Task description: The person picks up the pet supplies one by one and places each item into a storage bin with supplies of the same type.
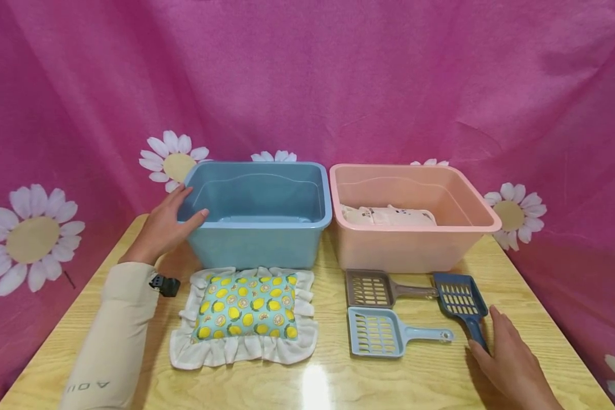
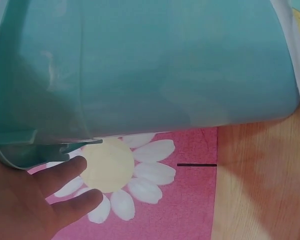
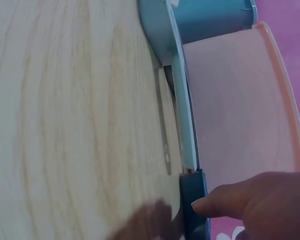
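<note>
My left hand (image 1: 166, 225) rests at the left end of the light blue bin (image 1: 256, 247), thumb over its front left rim corner. Two fingers (image 2: 70, 207) stretch straight below that rim in the left wrist view. On the right, my hand (image 1: 509, 353) is spread about the handle of a dark blue slotted litter scoop (image 1: 461, 296), thumb on the left and fingers on the right. The right wrist view shows the thumb (image 3: 220, 202) right at the dark blue scoop's handle (image 3: 192, 205). The scoop lies flat on the table.
Beside the blue bin stands a pink bin (image 1: 410, 250) holding white printed cloth (image 1: 389, 216). A brown scoop (image 1: 371, 289) and a light blue scoop (image 1: 376, 333) lie before it. A frilled lemon-print cushion (image 1: 248, 307) lies at front left. A pink flowered curtain (image 1: 307, 80) hangs behind the table.
</note>
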Demonstrator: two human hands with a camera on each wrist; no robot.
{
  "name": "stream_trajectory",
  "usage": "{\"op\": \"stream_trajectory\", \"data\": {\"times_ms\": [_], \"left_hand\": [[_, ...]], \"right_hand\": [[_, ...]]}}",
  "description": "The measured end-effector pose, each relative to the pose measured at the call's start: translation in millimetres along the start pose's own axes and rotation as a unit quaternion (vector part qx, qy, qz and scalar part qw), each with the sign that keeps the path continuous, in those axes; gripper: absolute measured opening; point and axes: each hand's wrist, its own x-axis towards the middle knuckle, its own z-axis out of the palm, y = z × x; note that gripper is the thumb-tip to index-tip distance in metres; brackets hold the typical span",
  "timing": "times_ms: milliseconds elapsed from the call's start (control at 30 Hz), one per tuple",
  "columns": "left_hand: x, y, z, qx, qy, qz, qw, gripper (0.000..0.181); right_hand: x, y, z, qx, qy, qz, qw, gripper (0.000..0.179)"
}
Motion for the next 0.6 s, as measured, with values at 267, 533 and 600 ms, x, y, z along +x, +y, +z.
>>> {"op": "stream_trajectory", "data": {"times_ms": [267,533,600], "left_hand": [[-1.3,-2.6,1.4,0.001,0.005,0.002,1.0000,0.083],[-3.3,-2.2,0.9,0.002,0.001,-0.003,1.0000,0.083],[-2.2,-1.7,0.7,0.001,0.004,0.000,1.0000,0.083]], "right_hand": [[7.2,4.5,0.6,-0.005,-0.026,0.037,0.9989,0.089],[12.8,13.2,5.5,0.013,-0.020,0.037,0.9990,0.072],[14.4,15.2,6.9,0.014,-0.003,0.030,0.9994,0.064]]}}
